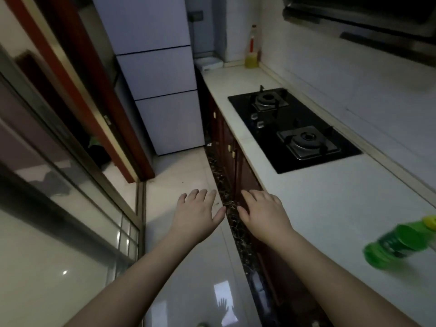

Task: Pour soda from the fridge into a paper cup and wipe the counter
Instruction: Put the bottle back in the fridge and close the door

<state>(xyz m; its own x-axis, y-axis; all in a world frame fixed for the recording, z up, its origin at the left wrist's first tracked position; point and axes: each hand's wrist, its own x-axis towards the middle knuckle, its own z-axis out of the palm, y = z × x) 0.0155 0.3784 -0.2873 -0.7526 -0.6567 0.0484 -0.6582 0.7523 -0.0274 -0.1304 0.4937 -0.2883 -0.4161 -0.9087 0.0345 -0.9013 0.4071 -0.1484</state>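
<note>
A pale three-door fridge (160, 76) stands closed at the far end of the narrow kitchen. The white counter (330, 208) runs along the right side. My left hand (198, 213) and my right hand (264, 213) are stretched out side by side over the floor, palms down, fingers straight, holding nothing. A green plastic bottle (396, 246) with a yellow cap lies on its side on the counter at the right edge. No paper cup is in view.
A black two-burner gas hob (292, 128) is set into the counter. A bottle of yellow oil (252, 50) stands at the far corner by the wall. Dark wooden cabinets (231, 152) sit below the counter. A glass sliding door (70, 185) lines the left side.
</note>
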